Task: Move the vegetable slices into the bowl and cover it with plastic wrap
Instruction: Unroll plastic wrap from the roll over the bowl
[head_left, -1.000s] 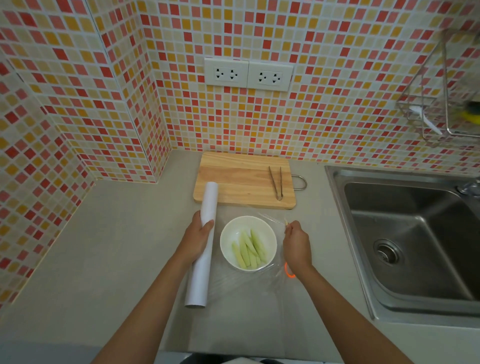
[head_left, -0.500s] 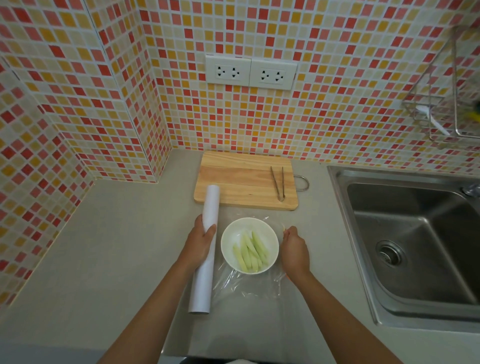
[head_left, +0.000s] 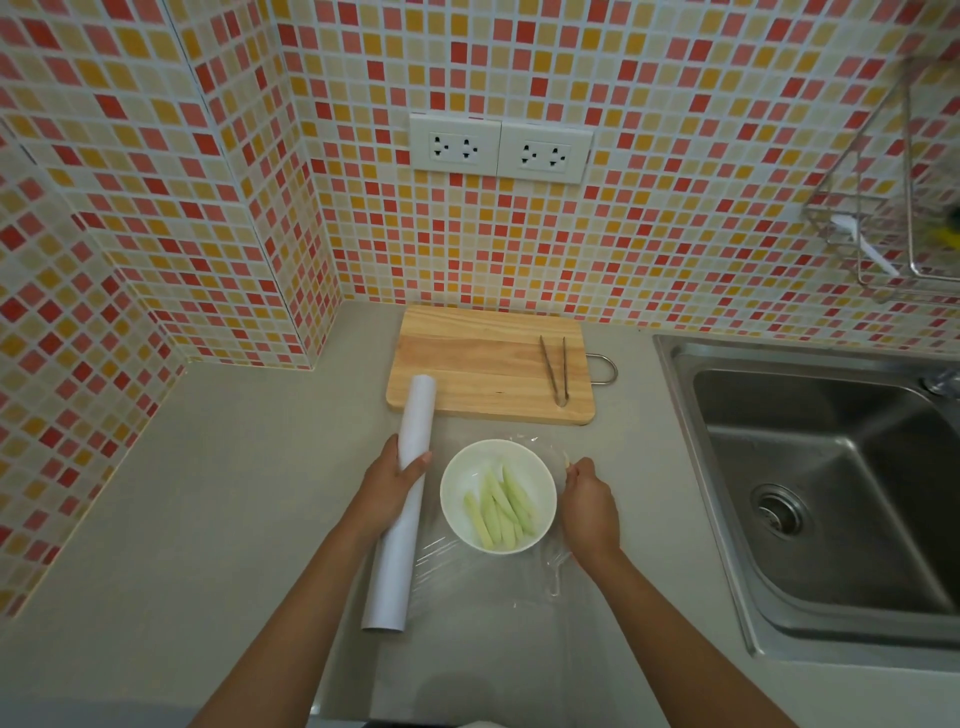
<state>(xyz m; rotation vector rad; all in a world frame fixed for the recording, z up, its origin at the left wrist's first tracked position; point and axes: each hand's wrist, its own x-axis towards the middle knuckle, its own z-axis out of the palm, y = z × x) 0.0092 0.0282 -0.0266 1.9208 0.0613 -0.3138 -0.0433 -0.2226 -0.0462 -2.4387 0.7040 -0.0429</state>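
Observation:
A white bowl (head_left: 452, 483) stands on the grey counter and holds several pale green vegetable slices (head_left: 501, 506). Clear plastic wrap (head_left: 550, 569) stretches over the bowl and lies crumpled on the counter in front of it. My left hand (head_left: 392, 486) grips the white roll of wrap (head_left: 402, 519), which lies just left of the bowl. My right hand (head_left: 587, 506) is at the bowl's right side and pinches the edge of the film between thumb and fingers.
A wooden cutting board (head_left: 488, 364) with metal tongs (head_left: 556, 371) lies behind the bowl. A steel sink (head_left: 831, 478) takes up the right side. A wire rack (head_left: 883, 208) hangs on the tiled wall above it. Wall sockets (head_left: 498, 150) sit behind.
My right hand has moved down and in against the bowl's right side, bringing the film down over the bowl. The orange thing near my right wrist is now hidden. My left hand stays on the roll.

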